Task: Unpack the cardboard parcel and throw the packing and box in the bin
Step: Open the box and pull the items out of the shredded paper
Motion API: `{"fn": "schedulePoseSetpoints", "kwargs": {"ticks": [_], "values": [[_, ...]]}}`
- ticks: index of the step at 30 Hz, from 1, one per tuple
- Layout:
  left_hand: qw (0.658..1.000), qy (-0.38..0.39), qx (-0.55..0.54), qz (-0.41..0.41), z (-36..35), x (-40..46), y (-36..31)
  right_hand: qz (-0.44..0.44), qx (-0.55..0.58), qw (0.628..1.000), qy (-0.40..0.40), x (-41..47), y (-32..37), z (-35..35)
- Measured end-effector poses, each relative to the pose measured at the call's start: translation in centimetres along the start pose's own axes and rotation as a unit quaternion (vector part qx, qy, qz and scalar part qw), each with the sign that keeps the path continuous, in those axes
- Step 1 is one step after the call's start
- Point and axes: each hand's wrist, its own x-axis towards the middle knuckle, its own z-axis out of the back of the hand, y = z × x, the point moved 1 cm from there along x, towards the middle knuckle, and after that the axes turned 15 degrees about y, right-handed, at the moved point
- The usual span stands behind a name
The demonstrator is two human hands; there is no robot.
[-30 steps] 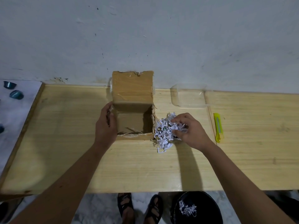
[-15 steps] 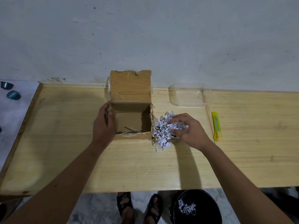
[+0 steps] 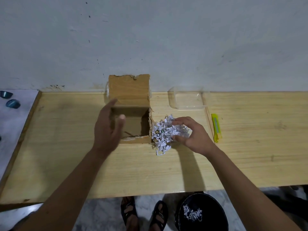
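Note:
An open cardboard box stands on the wooden table, its lid flap upright against the wall; its inside looks bare. A clump of white shredded paper lies on the table just right of the box. My right hand is closed around the right side of that clump. My left hand hovers over the box's left wall, fingers spread, holding nothing. A black bin stands on the floor below the table's front edge, with some shredded paper in it.
A clear plastic container sits at the back by the wall. A yellow utility knife lies right of my right hand. Blue cups rest on a white surface at far left. My sandalled feet stand beside the bin.
My left hand has let go of the box's left wall and lifted, fingers open. My right hand stays on the shredded paper, gripping it.

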Motion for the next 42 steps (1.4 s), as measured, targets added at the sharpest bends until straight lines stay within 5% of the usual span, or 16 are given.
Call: {"fn": "schedulePoseSetpoints", "kwargs": {"ticks": [3, 7, 19, 27, 42], "values": [[0.994, 0.067, 0.064, -0.062, -3.3, 0.6, -3.5, -0.010, 0.004, 1.000, 0.003, -0.7, -0.4, 0.4], [0.979, 0.172, 0.014, -0.103, -8.0, 0.1, -6.3, -0.020, 0.003, 1.000, 0.006, -1.6, -1.4, 0.9], [0.961, 0.273, -0.046, 0.018, -15.4, -0.3, -2.7, -0.048, 0.020, 0.997, 0.050, -2.4, -4.7, 0.4], [0.930, 0.352, 0.099, 0.037, -15.2, -0.2, 0.8, -0.018, -0.025, 0.996, 0.086, -0.3, -6.1, -1.0], [0.957, 0.287, -0.001, 0.045, -14.7, 1.0, 1.4, -0.030, 0.000, 0.998, 0.058, 2.0, -7.2, 0.7]]}}
